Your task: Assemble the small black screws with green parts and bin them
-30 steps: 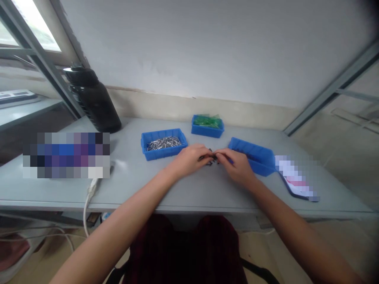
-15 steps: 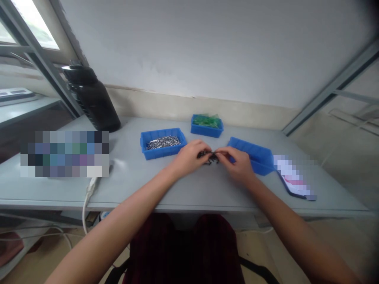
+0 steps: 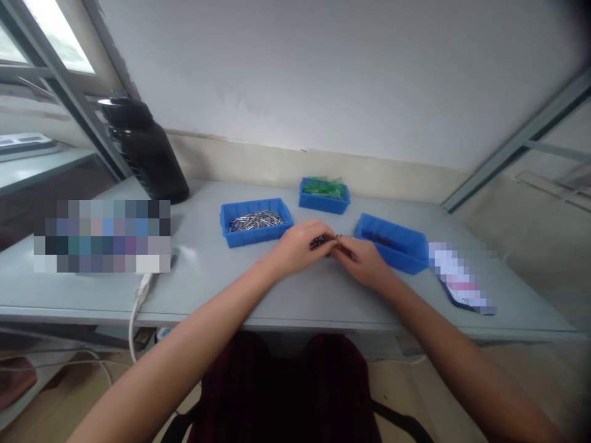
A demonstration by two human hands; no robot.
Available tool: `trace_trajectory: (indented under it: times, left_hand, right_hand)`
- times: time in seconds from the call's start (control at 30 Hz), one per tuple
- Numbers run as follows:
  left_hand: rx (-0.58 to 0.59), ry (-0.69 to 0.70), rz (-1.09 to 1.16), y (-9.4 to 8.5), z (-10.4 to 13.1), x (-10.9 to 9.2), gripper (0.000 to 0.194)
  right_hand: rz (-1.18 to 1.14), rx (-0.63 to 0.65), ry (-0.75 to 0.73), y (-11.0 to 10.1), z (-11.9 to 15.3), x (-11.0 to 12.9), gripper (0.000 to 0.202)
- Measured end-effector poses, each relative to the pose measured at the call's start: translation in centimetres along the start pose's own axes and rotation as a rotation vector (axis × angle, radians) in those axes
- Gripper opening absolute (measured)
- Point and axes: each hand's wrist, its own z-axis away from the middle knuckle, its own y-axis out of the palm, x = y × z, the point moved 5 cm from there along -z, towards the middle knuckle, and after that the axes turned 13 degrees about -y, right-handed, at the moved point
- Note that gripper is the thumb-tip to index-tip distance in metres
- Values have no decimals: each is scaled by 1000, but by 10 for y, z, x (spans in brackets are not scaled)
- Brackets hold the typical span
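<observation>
My left hand (image 3: pixel 302 246) is closed around a small bunch of thin black pieces (image 3: pixel 320 241), which look like screws. The fingertips of my right hand (image 3: pixel 362 258) meet it there, pinched at the edge of the bunch; what exactly they grip is partly hidden. Just right of my hands is a blue bin (image 3: pixel 401 255) with some dark pieces at its bottom. To the left, a second blue bin (image 3: pixel 253 237) holds many shiny metal pins or screws (image 3: pixel 256 220). Behind my hands, a smaller blue bin (image 3: pixel 323 203) is filled with green clear plastic pieces (image 3: pixel 323 187).
A large black bottle (image 3: pixel 145 154) stands at the back left. Beside it are a blurred-out object (image 3: pixel 101 237) and a white cable (image 3: pixel 141 292). A phone-like object (image 3: pixel 462 283), partly blurred out, lies on the right of the grey desk (image 3: pixel 198 295), against a wall.
My right hand has closed in on my left, its fingers now touching it lower down. Dark pieces in the right bin now show. The view has shifted slightly.
</observation>
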Motion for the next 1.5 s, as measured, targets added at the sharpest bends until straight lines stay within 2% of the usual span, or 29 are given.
trace_trajectory:
  times: [0.13,0.43,0.9,1.5]
  left_hand:
    - [16,-99,-37,-1,0,3,8]
    - [35,-88,-128,2,-1,6,4]
    - [118,-108,-139,6,-2,5,9]
    - [121,-116,-131,6,-3,7,5]
  right_hand:
    - [-17,-21,24,-3,-1,1,18]
    - [18,-115,80,-12,-1,1,19]
    - [-44,-14,105,-4,-1,0,22]
    - [-146,-25,184,-8,-3,1,26]
